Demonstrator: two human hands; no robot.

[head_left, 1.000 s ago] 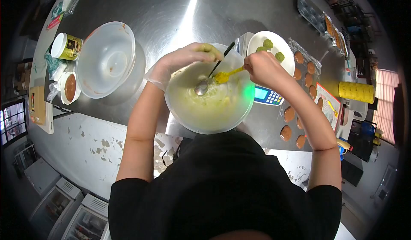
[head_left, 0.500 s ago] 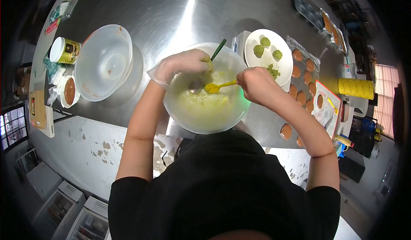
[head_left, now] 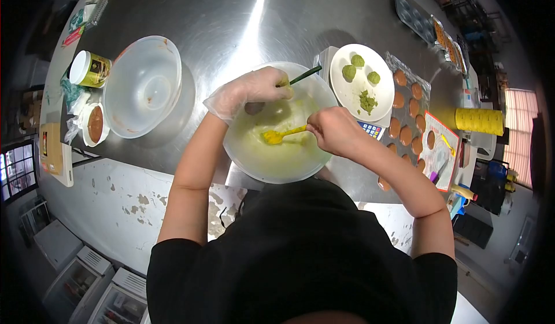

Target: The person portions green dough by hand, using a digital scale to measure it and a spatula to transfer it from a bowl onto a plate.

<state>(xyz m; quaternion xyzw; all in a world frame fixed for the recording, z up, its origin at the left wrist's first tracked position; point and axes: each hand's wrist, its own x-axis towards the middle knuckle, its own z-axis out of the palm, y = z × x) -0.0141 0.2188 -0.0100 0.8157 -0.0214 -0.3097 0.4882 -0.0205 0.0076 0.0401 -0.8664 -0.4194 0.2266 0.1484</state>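
Note:
A large translucent mixing bowl [head_left: 306, 161] stands before me, its inside smeared with yellow-green residue. My left hand [head_left: 263, 88], in a clear glove, is closed around a spoon with a dark green handle [head_left: 307, 74], over the bowl's far left side. Greenish residue marks its fingertips. Bare and closed, my right hand [head_left: 336, 130] grips a yellow spatula [head_left: 289, 131] whose head touches the bowl's inside. Just right of the bowl, a white plate [head_left: 346, 99] carries several green balls [head_left: 358, 61] and a crumbly green heap [head_left: 367, 102]. The plate rests on a scale [head_left: 372, 129].
To the left are another translucent bowl [head_left: 139, 87], a labelled tub [head_left: 89, 69] and a small container of brown paste [head_left: 95, 124]. Brown discs [head_left: 406, 132] lie on plastic at the right, beside a red-edged mat [head_left: 442, 150] and a yellow roll [head_left: 478, 121].
The spatula head has moved left and down inside the bowl, and my right hand has followed. The spoon handle in my left hand has tipped further right.

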